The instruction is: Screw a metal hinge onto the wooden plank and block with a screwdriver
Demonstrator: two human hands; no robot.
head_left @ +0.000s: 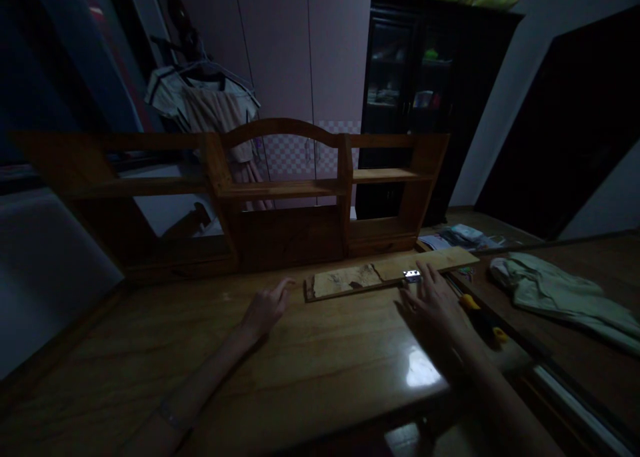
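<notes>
A narrow wooden board (345, 281) with rough, dark marks lies on the desk top. On its front edge sits a small shiny metal hinge-like plate (412, 276). My right hand (431, 296) is over the board just right of that plate, fingers spread; whether a fingertip touches the metal is hard to tell. My left hand (266, 308) hovers by the board's left end, fingers stretched out and holding nothing, with a small gap to the wood. A screwdriver with a yellow and black handle (483, 318) rests beside my right forearm.
A wooden shelf unit (280, 189) stands along the back of the wooden desk (300, 370). To the right are a pale green cloth (555, 294) and some plastic bags and papers (463, 237). Clothes on hangers (210, 100) hang behind. The room is dim.
</notes>
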